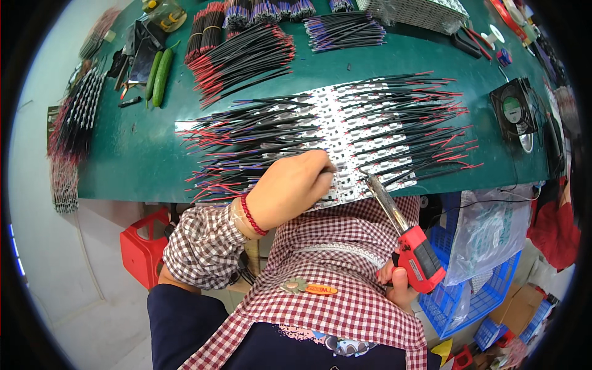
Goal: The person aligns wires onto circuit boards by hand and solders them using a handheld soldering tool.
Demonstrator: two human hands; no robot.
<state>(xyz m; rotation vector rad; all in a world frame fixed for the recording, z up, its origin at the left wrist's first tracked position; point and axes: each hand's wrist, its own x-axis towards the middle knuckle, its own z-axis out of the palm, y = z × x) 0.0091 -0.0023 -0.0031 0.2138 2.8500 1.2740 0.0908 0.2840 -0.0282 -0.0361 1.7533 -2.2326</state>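
The left hand was pinched closed over a white circuit-board panel fringed with slender wires on the smooth green surface, its contents indiscernible, while the right hand gripped a red-handled, metal-shafted soldering iron.

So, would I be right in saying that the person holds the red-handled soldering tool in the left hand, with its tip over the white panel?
Not quite: the head view shows the red-handled soldering tool in the right hand, not the left hand. Its tip is indeed over the white panel.
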